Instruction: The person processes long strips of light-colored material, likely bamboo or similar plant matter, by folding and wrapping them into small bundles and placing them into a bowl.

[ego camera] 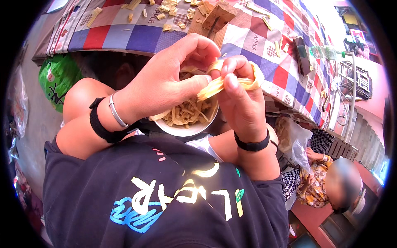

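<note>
My right hand [242,96] pinches a folded, pale yellow fibrous strip [214,88] between thumb and fingers. The strip bends in a loop around the fingers, and its cut end points left. My left hand [164,74] is beside it, its thumb and curled fingers apart. Its thumb tip meets or overlaps the strip; which of these cannot be told. Below both hands, a white bowl [186,131] sits between my legs. Chopped yellow pieces and thin shreds [186,114] fill it. My hands hide its far side.
A checked tablecloth [248,43] covers the table ahead, strewn with yellow pieces [169,11]. A wooden block [220,15] rests on a board [194,28]. A dark block [301,55] and plastic bottle [325,52] are rightward. A green bag [57,80] stands left; a seated person [316,183] holds a clear bag [297,139].
</note>
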### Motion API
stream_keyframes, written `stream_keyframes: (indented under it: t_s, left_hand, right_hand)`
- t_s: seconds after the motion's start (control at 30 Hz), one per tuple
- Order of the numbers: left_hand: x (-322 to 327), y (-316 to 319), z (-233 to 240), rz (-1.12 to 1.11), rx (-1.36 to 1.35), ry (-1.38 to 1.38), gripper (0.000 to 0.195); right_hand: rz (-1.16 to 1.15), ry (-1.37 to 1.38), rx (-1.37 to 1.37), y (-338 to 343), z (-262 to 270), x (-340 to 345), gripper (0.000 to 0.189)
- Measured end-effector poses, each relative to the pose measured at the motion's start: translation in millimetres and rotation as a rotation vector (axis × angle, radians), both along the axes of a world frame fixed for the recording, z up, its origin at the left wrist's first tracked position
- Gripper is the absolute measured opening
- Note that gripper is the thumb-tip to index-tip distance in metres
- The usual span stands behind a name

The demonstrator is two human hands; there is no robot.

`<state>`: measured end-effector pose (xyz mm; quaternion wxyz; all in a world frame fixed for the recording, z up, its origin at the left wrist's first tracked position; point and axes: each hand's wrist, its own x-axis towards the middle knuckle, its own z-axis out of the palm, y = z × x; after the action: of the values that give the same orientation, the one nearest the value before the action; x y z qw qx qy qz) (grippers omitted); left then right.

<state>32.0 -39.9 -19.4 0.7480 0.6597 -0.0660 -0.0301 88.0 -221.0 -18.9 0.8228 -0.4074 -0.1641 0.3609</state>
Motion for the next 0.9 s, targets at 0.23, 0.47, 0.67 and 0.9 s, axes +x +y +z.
stream_keyframes:
  t_s: [0.23, 0.47, 0.67, 0.9]
  left_hand:
    - [6.9, -11.7, 5.2, 0.028, -0.274, 0.244, 0.024]
    - [-10.6, -32.4, 15.2, 0.189, 0.170, -0.080, 0.027]
    - [2.6, -16.2, -0.7, 0.092, 0.125, -0.099, 0.029]
    - [0.2, -5.4, 4.8, 0.105, 0.436, -0.258, 0.014]
  right_hand:
    - [-0.252, -0.406, -0.264, -9.4, -4.8, -12.0, 0.019]
    - [-0.471, -0.802, -0.603, -11.3, -7.4, -8.7, 0.018]
    - [-0.467, -0.761, -0.489, -13.7, -6.7, -11.5, 0.018]
    - [-0.285, -1.006, -0.574, -8.7, -1.7, -2.4, 0.036]
